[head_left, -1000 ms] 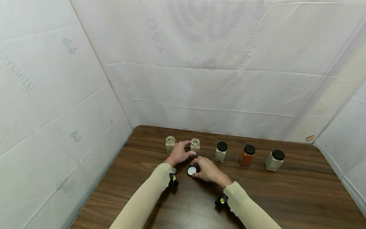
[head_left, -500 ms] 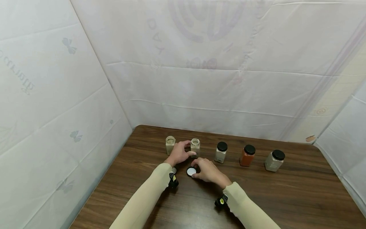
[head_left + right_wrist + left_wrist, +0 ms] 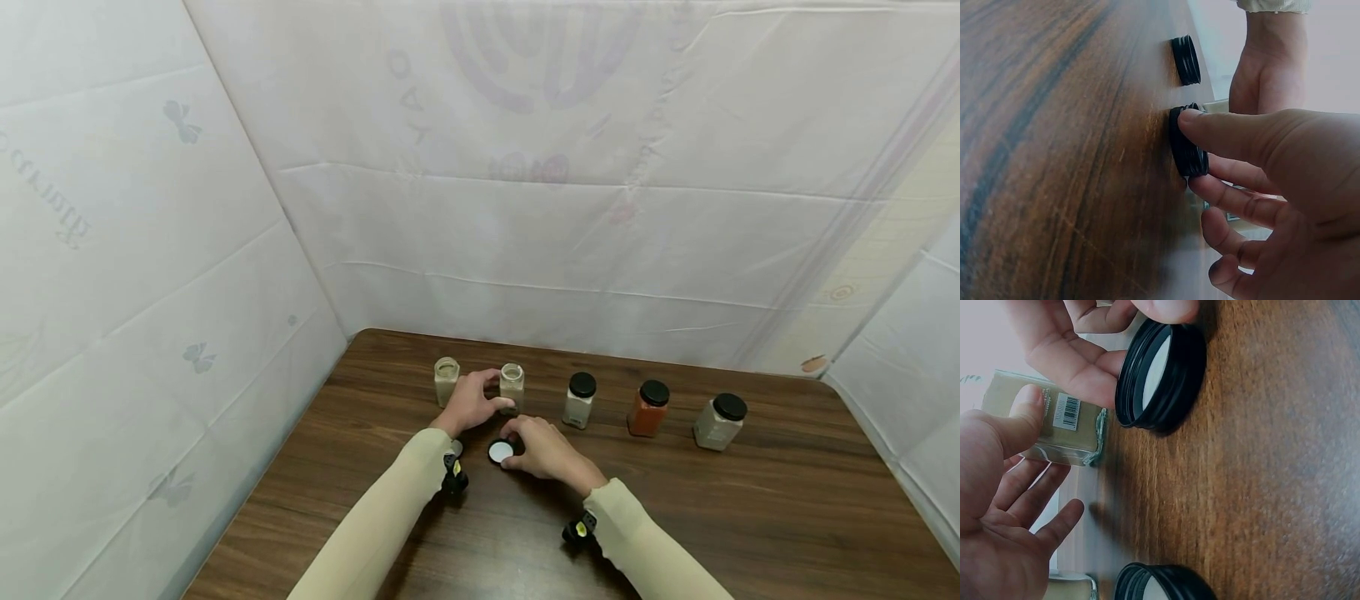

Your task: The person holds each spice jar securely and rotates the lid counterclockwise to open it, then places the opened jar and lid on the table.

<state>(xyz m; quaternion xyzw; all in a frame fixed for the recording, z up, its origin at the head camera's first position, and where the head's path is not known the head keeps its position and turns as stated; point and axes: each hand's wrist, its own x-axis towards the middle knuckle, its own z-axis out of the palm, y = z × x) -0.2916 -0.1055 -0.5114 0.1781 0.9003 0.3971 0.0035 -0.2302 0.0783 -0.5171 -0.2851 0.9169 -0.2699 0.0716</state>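
Note:
My left hand (image 3: 467, 406) holds an open spice jar (image 3: 512, 386) of pale powder by its sides, thumb beside the barcode label in the left wrist view. The jar stands upright on the table. Just in front of it, my right hand (image 3: 547, 450) pinches a black screw lid (image 3: 501, 452) between thumb and fingers. This lid lies on the table with its white liner facing up. A second black lid (image 3: 1186, 60) rests on the table, partly hidden by the left wrist in the head view. Left of the held jar stands another uncapped jar (image 3: 446, 382), also with pale powder.
To the right stand three jars with black lids: one of whitish powder (image 3: 578, 408), one of orange-red powder (image 3: 645, 417) and one of greyish powder (image 3: 714, 429). White printed sheeting (image 3: 570, 250) rises behind the brown wooden table (image 3: 787, 517).
The right hand and its lid have shifted very slightly to the left and toward the person. The left hand and the jars stay in place.

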